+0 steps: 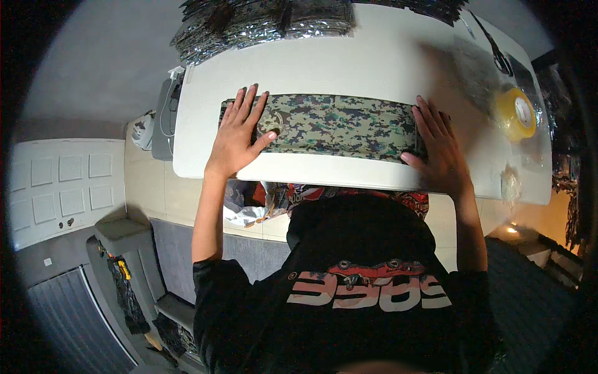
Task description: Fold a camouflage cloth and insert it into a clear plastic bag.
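Note:
A long camouflage-patterned piece of folded fabric (339,124) lies flat on the white table (349,65), in green, brown and black blotches. Near its left end shows a round tan mark (270,122), partly beside my thumb. My left hand (240,134) rests flat on the left end, fingers spread and pointing away from me. On the right end lies my right hand (440,146), its fingers stretched out and thumb apart. Neither hand grips anything; both palms cover the ends of the fabric.
Stacks of shiny plastic-wrapped dark packets (268,25) line the table's far edge. At the right are a yellow-rimmed roll of clear tape (517,114), black-handled scissors (498,59) and clear plastic film (479,75). A grey chair or case (163,118) stands beyond the left edge.

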Demonstrator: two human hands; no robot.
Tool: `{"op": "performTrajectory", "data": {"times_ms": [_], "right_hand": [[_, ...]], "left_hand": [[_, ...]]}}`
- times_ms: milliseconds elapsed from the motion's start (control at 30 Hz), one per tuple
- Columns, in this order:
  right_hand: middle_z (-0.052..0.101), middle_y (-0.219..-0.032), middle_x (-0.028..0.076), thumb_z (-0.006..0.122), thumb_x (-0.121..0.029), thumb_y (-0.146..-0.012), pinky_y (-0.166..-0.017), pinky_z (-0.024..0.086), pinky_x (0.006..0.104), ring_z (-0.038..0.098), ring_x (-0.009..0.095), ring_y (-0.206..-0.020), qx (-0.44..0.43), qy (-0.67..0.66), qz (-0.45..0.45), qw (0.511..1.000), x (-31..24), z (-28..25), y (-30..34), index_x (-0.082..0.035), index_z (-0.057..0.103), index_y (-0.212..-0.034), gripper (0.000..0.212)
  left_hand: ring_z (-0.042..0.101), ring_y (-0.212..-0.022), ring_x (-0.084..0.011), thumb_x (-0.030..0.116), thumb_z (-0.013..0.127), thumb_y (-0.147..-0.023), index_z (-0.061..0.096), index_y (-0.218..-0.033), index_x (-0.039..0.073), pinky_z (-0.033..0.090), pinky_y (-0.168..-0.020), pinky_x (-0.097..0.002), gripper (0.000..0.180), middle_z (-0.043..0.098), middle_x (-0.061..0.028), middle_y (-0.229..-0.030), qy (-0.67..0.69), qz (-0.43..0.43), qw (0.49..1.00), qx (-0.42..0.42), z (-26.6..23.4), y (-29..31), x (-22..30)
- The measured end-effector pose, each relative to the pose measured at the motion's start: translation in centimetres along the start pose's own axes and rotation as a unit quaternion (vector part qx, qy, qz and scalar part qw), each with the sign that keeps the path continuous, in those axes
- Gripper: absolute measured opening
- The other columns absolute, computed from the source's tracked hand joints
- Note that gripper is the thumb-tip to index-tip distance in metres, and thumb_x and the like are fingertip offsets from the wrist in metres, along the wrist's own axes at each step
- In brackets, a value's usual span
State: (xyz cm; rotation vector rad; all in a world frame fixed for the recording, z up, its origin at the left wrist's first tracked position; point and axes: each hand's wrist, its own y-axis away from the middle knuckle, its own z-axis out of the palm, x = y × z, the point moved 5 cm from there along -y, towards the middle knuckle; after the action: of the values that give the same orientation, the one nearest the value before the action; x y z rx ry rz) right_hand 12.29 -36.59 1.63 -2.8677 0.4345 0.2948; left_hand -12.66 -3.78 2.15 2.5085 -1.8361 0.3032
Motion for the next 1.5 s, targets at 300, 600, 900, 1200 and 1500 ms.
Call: {"op": "performTrajectory", "data": {"times_ms": [300, 600, 900, 1200, 1500], "right_hand": [[0.028, -0.172, 0.024, 0.074, -0.056, -0.089, -0.13, 0.019, 0.0598, 0.023, 0.045, -0.16, -0.008, 0.009, 0.016, 1.0, -0.4, -0.4, 0.0, 0.001, 0.031, -0.164, 0.103], [0.057, -0.148, 0.017, 0.088, -0.027, -0.077, -0.112, 0.048, 0.0512, 0.054, 0.042, -0.138, 0.067, -0.085, -0.004, 0.994, 2.3, -2.6, 3.5, -0.012, 0.064, -0.14, 0.069], [0.071, -0.105, 0.009, 0.085, 0.001, -0.072, -0.083, 0.059, 0.0401, 0.07, 0.03, -0.098, 0.062, -0.189, 0.075, 0.977, 3.5, -4.1, 6.2, -0.006, 0.08, -0.099, 0.028], [0.073, -0.105, 0.011, 0.083, 0.003, -0.073, -0.084, 0.06, 0.0392, 0.072, 0.03, -0.101, 0.061, -0.169, 0.034, 0.983, 3.3, -4.7, 5.9, -0.005, 0.079, -0.097, 0.025], [0.073, -0.106, 0.01, 0.084, 0.002, -0.077, -0.085, 0.059, 0.037, 0.071, 0.029, -0.101, 0.052, -0.181, 0.058, 0.98, 3.7, -4.4, 5.9, -0.005, 0.079, -0.096, 0.021]], "left_hand": [[0.029, -0.16, -0.0407, 0.056, 0.066, -0.095, 0.048, -0.161, 0.015, 0.023, -0.128, -0.0593, 0.08, 0.034, -0.0154, -0.172, -0.032, 0.009, 0.999, 0.023, -1.5, 0.7, 0.8], [0.069, -0.102, -0.0298, 0.007, 0.087, -0.078, 0.082, -0.107, 0.005, 0.057, -0.088, -0.0408, 0.029, 0.075, -0.0088, -0.112, 0.062, -0.013, 0.988, 0.141, -4.5, 6.5, -2.0], [0.071, -0.1, -0.0281, -0.002, 0.082, -0.081, 0.084, -0.106, 0.008, 0.058, -0.086, -0.0388, 0.027, 0.075, -0.009, -0.109, 0.047, -0.061, 0.99, 0.122, -4.2, 8.0, -3.6], [0.071, -0.1, -0.0294, 0.001, 0.082, -0.083, 0.081, -0.1, 0.004, 0.057, -0.086, -0.0406, 0.017, 0.075, -0.0092, -0.107, 0.051, -0.048, 0.989, 0.129, -4.9, 7.8, -2.9], [0.069, -0.095, -0.0297, 0.001, 0.082, -0.08, 0.081, -0.1, 0.005, 0.057, -0.082, -0.0414, 0.02, 0.073, -0.0085, -0.101, 0.001, -0.022, 0.991, 0.132, -5.0, 7.8, -2.2]]}}
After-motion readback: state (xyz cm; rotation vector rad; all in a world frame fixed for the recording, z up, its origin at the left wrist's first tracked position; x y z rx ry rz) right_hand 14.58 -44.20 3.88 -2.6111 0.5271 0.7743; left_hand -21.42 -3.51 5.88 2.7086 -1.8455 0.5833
